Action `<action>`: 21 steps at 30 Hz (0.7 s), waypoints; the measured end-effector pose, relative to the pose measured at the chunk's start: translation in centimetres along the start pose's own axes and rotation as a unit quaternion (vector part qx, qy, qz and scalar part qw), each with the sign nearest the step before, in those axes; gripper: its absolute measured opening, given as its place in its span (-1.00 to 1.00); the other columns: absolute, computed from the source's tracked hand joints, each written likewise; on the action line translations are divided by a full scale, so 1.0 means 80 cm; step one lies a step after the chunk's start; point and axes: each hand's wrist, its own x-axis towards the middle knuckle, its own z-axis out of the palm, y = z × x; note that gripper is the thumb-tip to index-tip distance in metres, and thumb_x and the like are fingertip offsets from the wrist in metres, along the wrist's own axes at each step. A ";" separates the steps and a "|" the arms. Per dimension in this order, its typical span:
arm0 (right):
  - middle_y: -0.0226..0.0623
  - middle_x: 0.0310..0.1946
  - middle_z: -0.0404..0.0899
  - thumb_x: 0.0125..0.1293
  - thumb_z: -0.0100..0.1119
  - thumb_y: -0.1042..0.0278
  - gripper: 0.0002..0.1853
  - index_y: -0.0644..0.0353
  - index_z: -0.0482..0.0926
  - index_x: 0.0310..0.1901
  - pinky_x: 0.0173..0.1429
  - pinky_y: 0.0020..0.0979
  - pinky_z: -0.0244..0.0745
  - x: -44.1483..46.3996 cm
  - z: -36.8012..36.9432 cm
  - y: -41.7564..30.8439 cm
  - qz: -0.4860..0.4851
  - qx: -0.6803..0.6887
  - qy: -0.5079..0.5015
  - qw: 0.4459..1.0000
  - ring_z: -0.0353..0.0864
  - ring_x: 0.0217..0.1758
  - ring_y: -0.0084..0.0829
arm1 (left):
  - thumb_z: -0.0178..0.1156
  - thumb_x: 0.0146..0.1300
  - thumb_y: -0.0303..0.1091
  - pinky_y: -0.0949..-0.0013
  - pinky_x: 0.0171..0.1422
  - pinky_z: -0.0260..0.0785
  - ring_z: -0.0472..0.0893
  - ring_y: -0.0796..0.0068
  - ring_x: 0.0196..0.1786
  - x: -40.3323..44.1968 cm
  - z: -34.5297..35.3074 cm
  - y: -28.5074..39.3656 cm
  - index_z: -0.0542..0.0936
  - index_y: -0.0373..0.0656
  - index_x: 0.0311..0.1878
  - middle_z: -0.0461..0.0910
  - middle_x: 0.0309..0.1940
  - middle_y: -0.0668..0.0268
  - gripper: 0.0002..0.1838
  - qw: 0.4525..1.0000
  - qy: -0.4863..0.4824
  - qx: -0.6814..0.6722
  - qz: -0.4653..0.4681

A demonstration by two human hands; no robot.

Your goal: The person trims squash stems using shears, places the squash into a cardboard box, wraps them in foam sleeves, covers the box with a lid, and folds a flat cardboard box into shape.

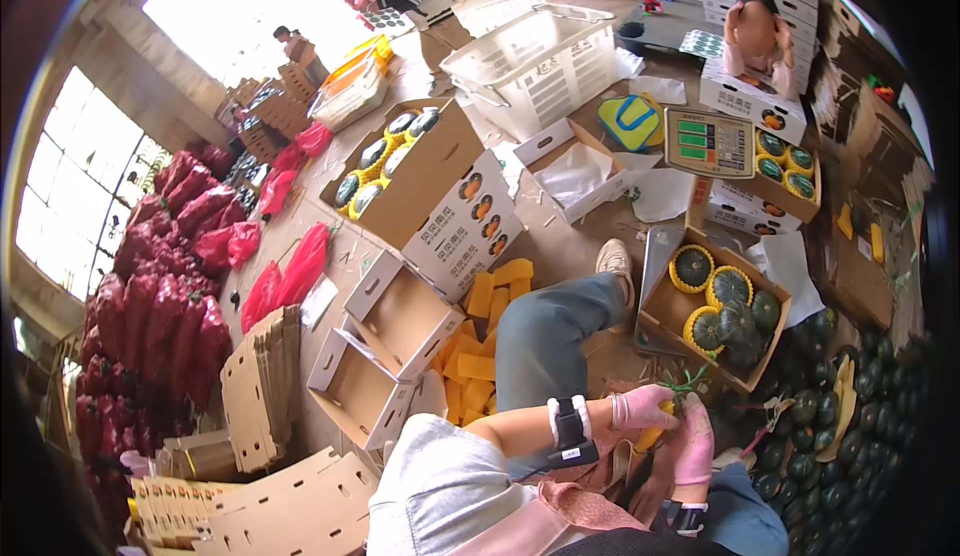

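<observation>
My left hand (640, 407), in a pink glove, is closed on a yellow foam net (655, 434). Facing it, my right hand (692, 443), also pink-gloved, has its fingers bent in against the same net; what lies between the palms is hidden. Thin green strands (685, 384) show just beyond the fingertips. In front of the hands, an open cardboard box (660, 308) rests on a weighing scale and holds several dark green pumpkins (740, 324), some in yellow nets. A heap of loose pumpkins (805, 466) lies to the right.
A scale display (710, 143) stands behind the box. Yellow foam nets (475, 366) lie left of my knee, beside empty boxes (365, 386). Further back are a filled carton (430, 171), a white crate (540, 66), red sacks (150, 326) and several other people, one (765, 51) seated at right.
</observation>
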 end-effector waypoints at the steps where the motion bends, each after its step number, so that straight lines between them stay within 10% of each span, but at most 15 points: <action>1: -0.33 -0.03 0.48 0.32 -0.01 0.12 -0.53 0.28 0.37 0.14 0.19 -0.40 0.31 0.015 -0.019 0.013 -0.039 -0.039 -0.018 0.998 0.42 0.09 -0.45 | 0.26 0.04 -0.30 0.29 -0.18 0.40 0.58 0.28 -0.28 0.002 0.002 -0.010 0.50 -0.30 -0.13 0.58 -0.35 0.05 -0.64 1.000 -0.006 0.030 0.000; 5: -0.34 -0.30 0.53 0.13 0.23 0.55 -0.67 0.36 0.45 -0.04 -0.16 -0.54 0.44 0.044 -0.037 0.042 -0.110 -0.402 0.005 0.909 0.48 -0.27 -0.59 | 0.21 -0.10 -0.43 0.28 -0.09 0.41 0.59 0.23 -0.18 -0.001 0.030 -0.049 0.52 -0.30 -0.10 0.61 -0.29 0.06 -0.59 0.994 0.031 -0.081 0.074; 8: -0.44 -0.40 0.53 0.23 0.13 0.50 -0.88 0.31 0.50 -0.20 -0.21 -0.52 0.43 0.062 -0.056 0.050 -0.125 -0.520 0.061 0.843 0.46 -0.32 -0.62 | 0.22 -0.08 -0.45 0.27 -0.02 0.39 0.58 0.18 -0.10 -0.004 0.025 -0.056 0.47 -0.33 -0.03 0.59 -0.23 0.03 -0.54 0.998 -0.032 0.039 0.049; 11: -0.47 -0.43 0.51 0.28 0.07 0.46 -0.91 0.27 0.51 -0.24 -0.27 -0.54 0.39 0.077 -0.079 0.068 -0.198 -0.464 0.084 0.859 0.40 -0.39 -0.66 | 0.25 -0.01 -0.32 0.20 0.02 0.38 0.55 0.03 -0.04 -0.010 0.027 -0.046 0.46 -0.33 -0.08 0.57 -0.17 -0.03 -0.58 0.987 -0.058 0.144 -0.046; 14: -0.52 -0.57 0.35 0.33 0.01 0.37 -0.94 0.13 0.42 -0.22 -0.40 -0.53 0.38 0.073 -0.065 0.043 -0.065 -0.138 0.144 0.978 0.38 -0.48 -0.63 | 0.21 0.07 -0.22 0.13 -0.01 0.39 0.55 -0.05 -0.08 -0.018 0.019 -0.039 0.46 -0.32 -0.08 0.57 -0.22 -0.08 -0.58 0.971 -0.075 0.210 -0.089; 19: -0.33 -0.22 0.50 0.23 0.17 0.37 -0.65 0.21 0.38 0.02 -0.14 -0.49 0.45 0.062 -0.049 0.058 -0.094 -0.369 -0.130 0.916 0.49 -0.24 -0.51 | 0.16 0.10 -0.25 0.11 -0.06 0.39 0.56 -0.06 -0.13 -0.021 0.017 -0.043 0.47 -0.29 -0.07 0.58 -0.28 -0.06 -0.62 0.968 -0.103 0.224 -0.050; 21: -0.32 -0.42 0.53 0.15 0.18 0.48 -0.85 0.25 0.50 -0.23 -0.18 -0.45 0.45 0.071 -0.055 0.062 -0.077 -0.435 -0.042 0.896 0.52 -0.32 -0.48 | 0.17 0.09 -0.25 0.11 -0.09 0.40 0.57 -0.05 -0.17 -0.017 0.016 -0.051 0.48 -0.28 -0.09 0.59 -0.30 -0.04 -0.64 0.972 -0.110 0.207 -0.012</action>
